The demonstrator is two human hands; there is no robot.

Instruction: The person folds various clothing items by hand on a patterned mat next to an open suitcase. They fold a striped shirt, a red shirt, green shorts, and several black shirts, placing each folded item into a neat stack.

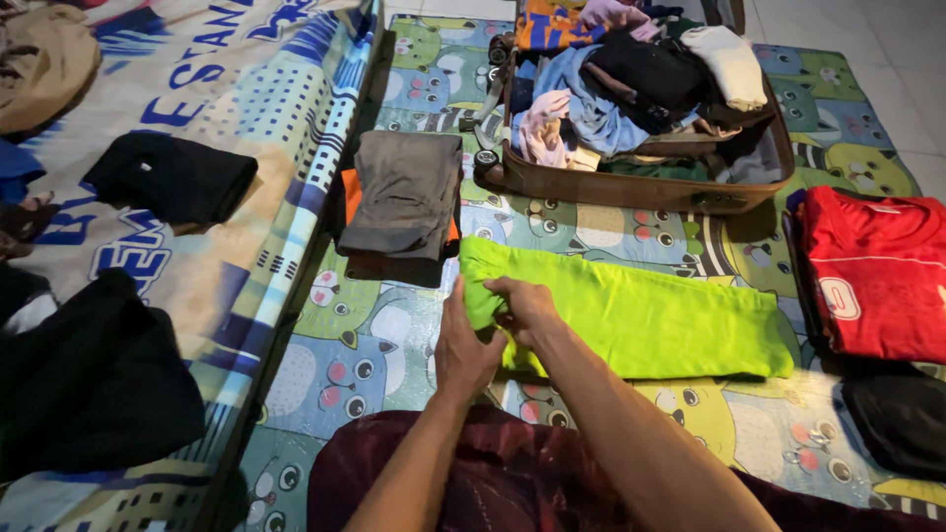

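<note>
**Both hands on the green cloth**

Maroon lap fills the bottom edge, and 2 bare forearms reach out from it over a cartoon-cat mat. Left hand and right hand meet at the left end of a bright green cloth, which lies flat on the mat and stretches off to the right. Fingers of both hands are curled shut, pinching and bunching that near corner of the cloth between them. Just beyond the hands sits a folded grey garment on something orange. Farther back stands an open brown suitcase heaped with clothes. A red shirt lies to the right, dark folded clothes on the bed at left.
</note>
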